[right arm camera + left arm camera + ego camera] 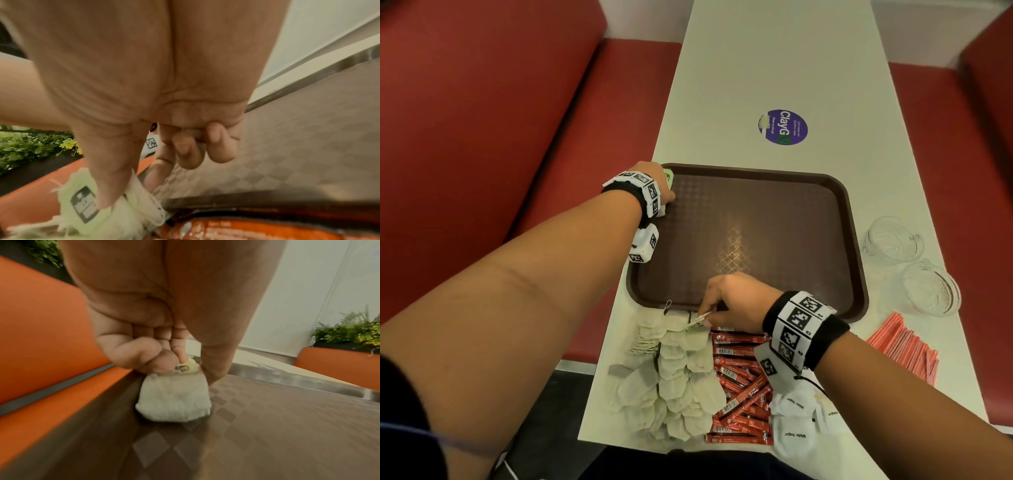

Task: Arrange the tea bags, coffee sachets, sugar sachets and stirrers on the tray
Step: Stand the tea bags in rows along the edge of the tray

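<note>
1. Red padded benches flank the long pale desk (774,68) we work at, and on it lies the dark brown rectangular plastic tray (852,240), its floor nearly bare.
2. Our left hand (654,181) reaches to the tray's far left corner, its fingers and thumb pinched on the green paper tag (186,368) of a white tea bag (174,400), whose pouch rests on the tray floor. We judge it goes into the corner so a row can start from there.
3. Our right hand (736,301) pinches the tag of another tea bag (697,320) at the far end of the heap of white tea bags (674,377), just in front of the tray's near rim; taking the tag lifts one bag without disturbing the rest.
4. Beside that heap lie the red coffee sachets (739,387), then the white sugar sachets (794,428), with the orange stirrers (904,346) further right. None of these is on the tray yet.
5. Two clear glass bowls (893,240) stand right of the tray.
</note>
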Available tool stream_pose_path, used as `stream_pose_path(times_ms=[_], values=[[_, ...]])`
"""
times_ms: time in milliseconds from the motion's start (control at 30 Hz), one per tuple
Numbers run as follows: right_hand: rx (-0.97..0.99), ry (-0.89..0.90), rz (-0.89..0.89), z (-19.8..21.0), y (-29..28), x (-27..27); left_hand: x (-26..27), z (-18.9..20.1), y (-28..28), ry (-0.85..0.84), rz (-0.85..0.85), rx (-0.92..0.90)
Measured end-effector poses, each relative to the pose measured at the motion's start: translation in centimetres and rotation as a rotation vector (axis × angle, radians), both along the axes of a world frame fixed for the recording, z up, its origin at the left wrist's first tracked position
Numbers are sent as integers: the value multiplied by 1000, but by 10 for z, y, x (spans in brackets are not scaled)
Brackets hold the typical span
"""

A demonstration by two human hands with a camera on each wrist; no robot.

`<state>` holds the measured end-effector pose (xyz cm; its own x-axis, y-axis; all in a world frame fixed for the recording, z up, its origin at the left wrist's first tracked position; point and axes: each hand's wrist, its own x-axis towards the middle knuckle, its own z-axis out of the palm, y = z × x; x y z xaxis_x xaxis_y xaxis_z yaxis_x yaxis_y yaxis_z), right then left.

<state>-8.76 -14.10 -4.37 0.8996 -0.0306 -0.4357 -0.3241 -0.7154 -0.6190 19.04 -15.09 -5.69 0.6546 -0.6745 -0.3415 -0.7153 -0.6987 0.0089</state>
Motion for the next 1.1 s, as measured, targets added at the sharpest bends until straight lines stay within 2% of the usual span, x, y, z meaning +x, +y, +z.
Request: stream_pose_path(times_ms=[133,200,300,367,500,600,667,900,1000,1100], values=[[-12,-45,-30,-3,-2,0,-5,17,8,19,-46,-15],[-16,-74,-40,-4,-2,0,-13,29,19,68,-99,-98],[-19,-110,-79,-2,-1,0,-34,50,51,230,-166,-280],[-8,-121,-120,-2,0,-1,-50,61,75,331,-215,-340],[31,-136,-198,0,1,-2,-80,73,116,519,-256,-369],[62,-172,-260,5,0,0,-94,66,134,612,-275,-336],[88,-220,-297,10,-1,1,-100,57,140,604,-292,-354],[221,-279,-434,13,-5,-3,-108,48,149,515,-224,-593],[317,-315,-505,8,-7,-3,-102,50,149,474,-186,-636],[320,-337,-525,11,-9,-1,-101,55,148,446,-217,-641]])
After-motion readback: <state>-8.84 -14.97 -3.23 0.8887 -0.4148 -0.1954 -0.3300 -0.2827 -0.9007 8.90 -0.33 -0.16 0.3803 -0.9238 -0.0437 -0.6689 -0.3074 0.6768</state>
